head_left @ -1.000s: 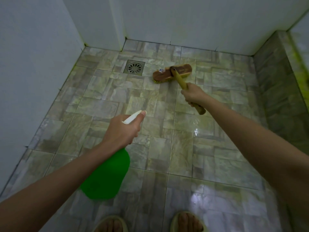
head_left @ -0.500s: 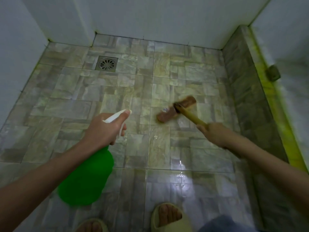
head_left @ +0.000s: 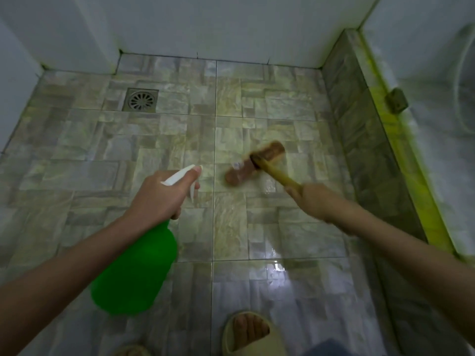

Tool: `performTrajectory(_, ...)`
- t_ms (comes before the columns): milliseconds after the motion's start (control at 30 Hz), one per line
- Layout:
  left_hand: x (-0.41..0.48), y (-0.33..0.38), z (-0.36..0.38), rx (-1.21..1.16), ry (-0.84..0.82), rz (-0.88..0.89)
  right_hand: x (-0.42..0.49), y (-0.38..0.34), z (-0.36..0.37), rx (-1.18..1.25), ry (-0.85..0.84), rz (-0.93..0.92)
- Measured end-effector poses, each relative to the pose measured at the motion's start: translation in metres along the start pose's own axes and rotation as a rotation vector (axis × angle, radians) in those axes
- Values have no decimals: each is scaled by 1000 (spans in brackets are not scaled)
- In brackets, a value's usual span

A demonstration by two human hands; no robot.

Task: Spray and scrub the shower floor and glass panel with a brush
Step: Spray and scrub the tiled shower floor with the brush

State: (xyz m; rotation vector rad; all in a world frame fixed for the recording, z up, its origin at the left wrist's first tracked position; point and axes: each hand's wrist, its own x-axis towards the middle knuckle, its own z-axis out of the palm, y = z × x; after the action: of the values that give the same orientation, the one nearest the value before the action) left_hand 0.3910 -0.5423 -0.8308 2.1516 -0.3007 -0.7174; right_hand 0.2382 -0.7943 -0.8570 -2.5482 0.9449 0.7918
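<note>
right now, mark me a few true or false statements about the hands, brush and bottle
1. The left hand holds the green bottle. True.
2. The right hand grips the brush by its handle. True.
3. The brush head sits on the drain. False: it is well clear of the drain, to its right and nearer the person.
4. The feet are bare. False: the foot in full view wears a slipper.

We see a bright green spray bottle [head_left: 133,268] w/ white trigger head & a brush [head_left: 254,163] w/ reddish-brown head, yellow-tan handle. The floor [head_left: 77,163] tiles are grey-beige, marbled, in a rectangle patchwork; drain [head_left: 140,99] is grey w/ radial slots. We note white walls [head_left: 205,27], curb [head_left: 402,160] top streaked yellow-green, slipper [head_left: 228,337] pale cream
</note>
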Motion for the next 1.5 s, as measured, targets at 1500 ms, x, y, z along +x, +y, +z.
performTrajectory(1500,23,36,45,-71,-137,199,39,59,2,320,194,221)
